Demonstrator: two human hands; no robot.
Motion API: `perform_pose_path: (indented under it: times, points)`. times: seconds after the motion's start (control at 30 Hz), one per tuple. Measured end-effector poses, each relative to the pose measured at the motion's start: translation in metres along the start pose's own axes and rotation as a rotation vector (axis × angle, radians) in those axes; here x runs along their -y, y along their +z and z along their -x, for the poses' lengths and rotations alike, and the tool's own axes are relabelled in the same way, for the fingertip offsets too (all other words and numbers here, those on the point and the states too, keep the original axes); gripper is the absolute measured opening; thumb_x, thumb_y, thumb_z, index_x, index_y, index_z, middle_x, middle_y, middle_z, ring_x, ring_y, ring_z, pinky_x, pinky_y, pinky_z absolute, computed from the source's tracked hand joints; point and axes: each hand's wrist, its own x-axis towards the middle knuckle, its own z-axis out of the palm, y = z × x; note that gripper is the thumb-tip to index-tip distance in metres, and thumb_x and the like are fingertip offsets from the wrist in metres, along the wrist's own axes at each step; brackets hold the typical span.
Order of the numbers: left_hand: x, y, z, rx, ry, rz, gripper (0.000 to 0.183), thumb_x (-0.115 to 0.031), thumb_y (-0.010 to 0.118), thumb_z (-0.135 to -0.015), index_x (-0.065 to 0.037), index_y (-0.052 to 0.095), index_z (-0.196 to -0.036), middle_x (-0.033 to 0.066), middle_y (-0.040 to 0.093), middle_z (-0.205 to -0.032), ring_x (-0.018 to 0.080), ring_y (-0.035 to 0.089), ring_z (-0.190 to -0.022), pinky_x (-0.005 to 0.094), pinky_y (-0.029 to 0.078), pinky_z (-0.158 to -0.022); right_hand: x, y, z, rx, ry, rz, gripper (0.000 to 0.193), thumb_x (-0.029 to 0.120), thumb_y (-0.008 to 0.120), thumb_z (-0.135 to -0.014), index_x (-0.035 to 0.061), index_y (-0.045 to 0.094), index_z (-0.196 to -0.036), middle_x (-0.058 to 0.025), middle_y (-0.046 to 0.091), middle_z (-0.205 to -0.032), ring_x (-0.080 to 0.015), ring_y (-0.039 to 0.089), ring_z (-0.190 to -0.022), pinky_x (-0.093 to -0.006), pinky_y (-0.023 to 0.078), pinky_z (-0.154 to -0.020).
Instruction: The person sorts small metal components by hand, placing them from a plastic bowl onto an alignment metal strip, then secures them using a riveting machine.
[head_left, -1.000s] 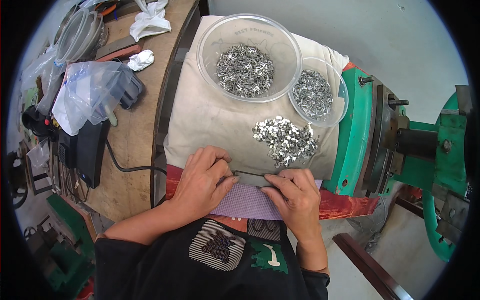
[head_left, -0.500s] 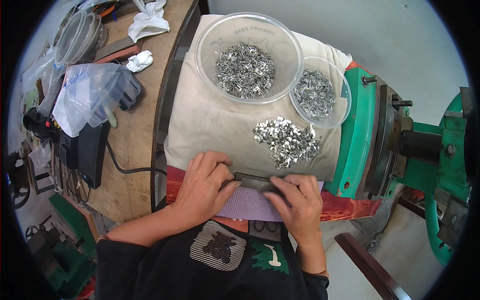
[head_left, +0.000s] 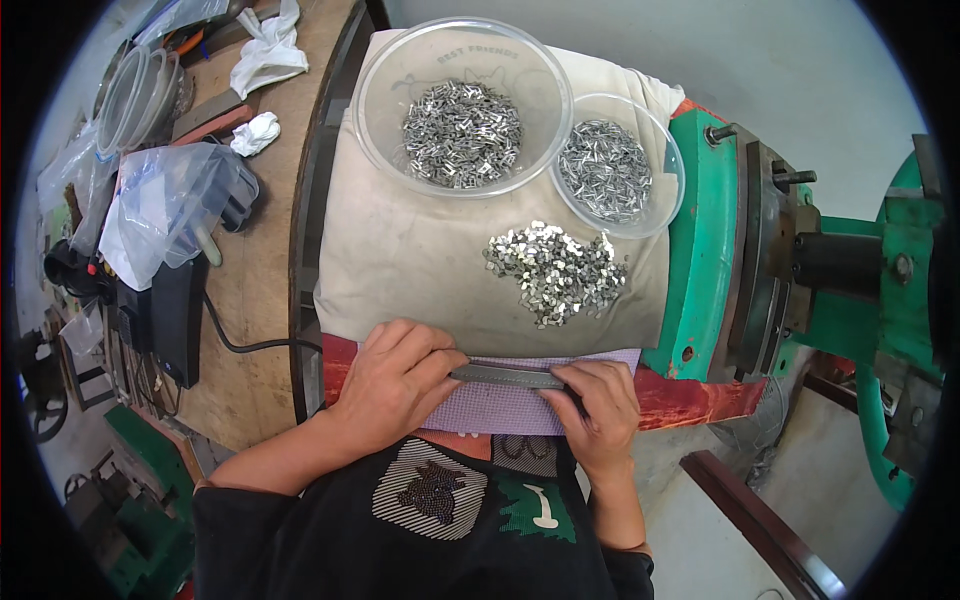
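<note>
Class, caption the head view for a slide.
Left hand and right hand hold a slim grey bar near loose shiny pieces.

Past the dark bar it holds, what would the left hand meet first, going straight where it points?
Probably the heap of small metal pieces, up and right of the left hand; depth is unclear.

Here's the bar [head_left: 510, 376], between left hand [head_left: 402, 375] and right hand [head_left: 598, 405]; behind it, the heap [head_left: 556, 272] on the cloth [head_left: 400, 262]; two tubs [head_left: 541, 125] further back, machine [head_left: 698, 250] to the right!

Matt bar [head_left: 508, 376], glossy metal pieces [head_left: 562, 272]
</note>
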Motion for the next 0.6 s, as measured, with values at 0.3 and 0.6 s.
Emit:
perform_pose_path:
  times: [0.3,0.6]
  points:
    - [-0.005,-0.006,-0.021,0.005,0.149,-0.221,0.031,-0.011,0.075,-0.072,-0.007,0.067,-0.101,0.0035,0.063,-0.102,0.0235,0.059,-0.095,0.0369,0.045,-0.081,-0.007,-0.001,-0.001,-0.056,-0.064,0.037,0.031,0.006,0.083,-0.069,0.0049,0.072,-0.098,-0.0088,0.066,-0.095,-0.0278,0.063,-0.084,-0.0372,0.052,-0.073]
    - [-0.051,-0.009,-0.082,-0.07,0.491,-0.234,0.027,-0.013,0.073,-0.073,-0.006,0.069,-0.099,0.0028,0.063,-0.102,0.0212,0.06,-0.091,0.0354,0.045,-0.077,-0.004,-0.056,0.023,-0.331,-0.015,0.156,0.029,0.003,0.083,-0.069,0.0027,0.072,-0.095,-0.0109,0.067,-0.09,-0.0253,0.066,-0.072,-0.0338,0.055,-0.063]
